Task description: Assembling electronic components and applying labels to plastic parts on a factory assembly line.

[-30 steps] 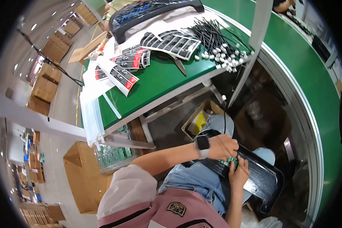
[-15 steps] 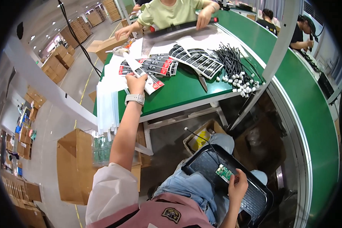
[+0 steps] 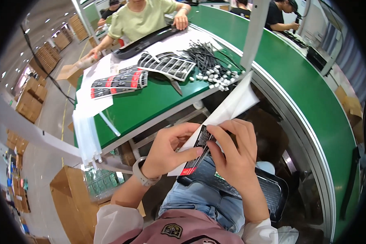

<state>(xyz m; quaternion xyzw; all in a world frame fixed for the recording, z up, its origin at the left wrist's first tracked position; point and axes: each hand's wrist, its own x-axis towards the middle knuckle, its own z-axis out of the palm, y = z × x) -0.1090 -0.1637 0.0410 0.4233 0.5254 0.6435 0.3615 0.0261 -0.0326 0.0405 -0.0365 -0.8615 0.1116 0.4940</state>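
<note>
A strip of label sheet [image 3: 232, 101], white with a black and red printed part, is held up over my lap at a slant. My left hand [image 3: 164, 151] grips its lower part, thumb on the printed face. At the strip's right edge, my right hand [image 3: 236, 153] pinches the black label with thumb and forefinger. Whether the label is lifting off the backing is hard to see. Beneath my hands, a black tray [image 3: 272, 193] rests on my lap. A green circuit board [image 3: 218, 176] in it is mostly hidden by my right hand.
On the green table [image 3: 130, 122] lie more label sheets [image 3: 120, 83], scissors [image 3: 175, 87], black cables with white connectors [image 3: 217, 77] and translucent strips [image 3: 87, 138]. A co-worker opposite touches a long black part [image 3: 146, 42]. A cardboard box [image 3: 75, 199] stands at left; a metal post [image 3: 255, 34] rises right.
My left hand has brought the label strip from the table to above my lap. My right hand has left the circuit board and joined it. The co-worker's black part now lies lower on the table.
</note>
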